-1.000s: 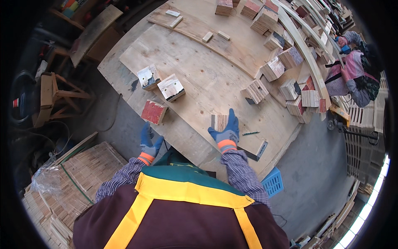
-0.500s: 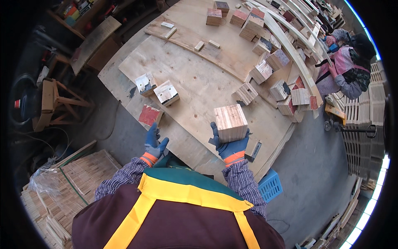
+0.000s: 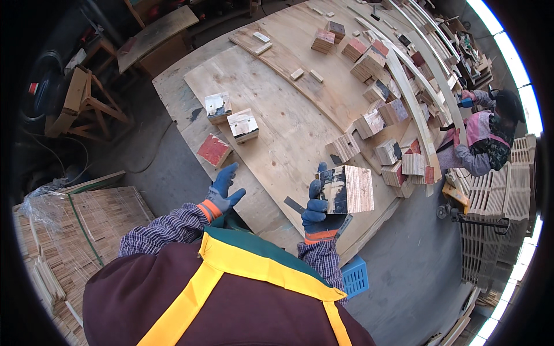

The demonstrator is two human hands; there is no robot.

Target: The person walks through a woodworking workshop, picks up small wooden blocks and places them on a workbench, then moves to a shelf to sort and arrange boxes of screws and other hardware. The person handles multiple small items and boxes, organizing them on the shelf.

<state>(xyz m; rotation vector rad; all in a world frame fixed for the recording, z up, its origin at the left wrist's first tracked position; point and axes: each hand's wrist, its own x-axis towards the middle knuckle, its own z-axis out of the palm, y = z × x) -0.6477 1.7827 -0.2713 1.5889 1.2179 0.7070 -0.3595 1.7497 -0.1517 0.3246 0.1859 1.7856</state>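
Observation:
My right hand [image 3: 315, 210], in a blue glove with an orange cuff, grips a laminated wood block [image 3: 359, 189] above the near edge of the plywood table [image 3: 277, 138]. One face of the block carries dark paint, and the adjoining face shows bare striped layers. My left hand [image 3: 222, 189] hangs over the table edge with fingers spread and holds nothing. Just beyond it lies a block with a red top [image 3: 214, 150]. Two whitish-topped blocks [image 3: 243, 124] sit a little farther off. A dark try square [image 3: 295, 205] lies partly hidden behind my right hand.
Several more blocks [image 3: 369, 123] crowd the table's right side beside long curved wood strips [image 3: 412, 106]. A co-worker [image 3: 482, 135] stands beyond them. A blue plastic crate [image 3: 354, 277] is by the table at right. Stacked wood slats [image 3: 107, 225] stand at left.
The block in my right hand has turned, bringing its dark-painted face into view. My left hand stays open. The whole view has shifted slightly.

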